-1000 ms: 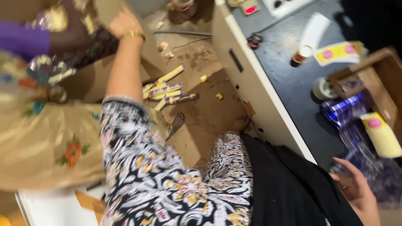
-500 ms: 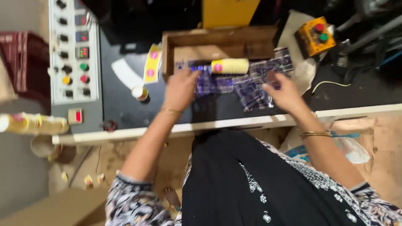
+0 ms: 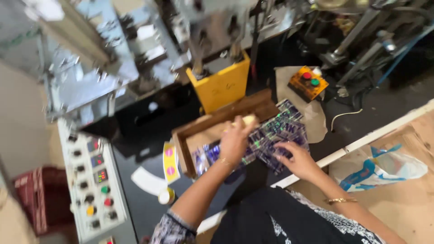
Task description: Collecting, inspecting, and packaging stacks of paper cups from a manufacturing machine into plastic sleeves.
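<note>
My left hand rests on a pile of shiny blue-purple printed sheets at the mouth of a shallow wooden tray. A pale yellow roll pokes out just beyond its fingers. My right hand lies on the near edge of the same sheets, fingers spread and pressing down. Whether either hand actually grips a sheet is blurred. Both wrists wear thin gold bangles.
A yellow machine base stands behind the tray under a metal press. A grey control panel with coloured buttons is at left. An orange button box sits at right. A plastic bag lies beyond the bench's white edge.
The camera has swung from the littered floor up to the workbench. Both hands came onto the shiny sheets, and my left hand has moved toward the yellow roll in the tray.
</note>
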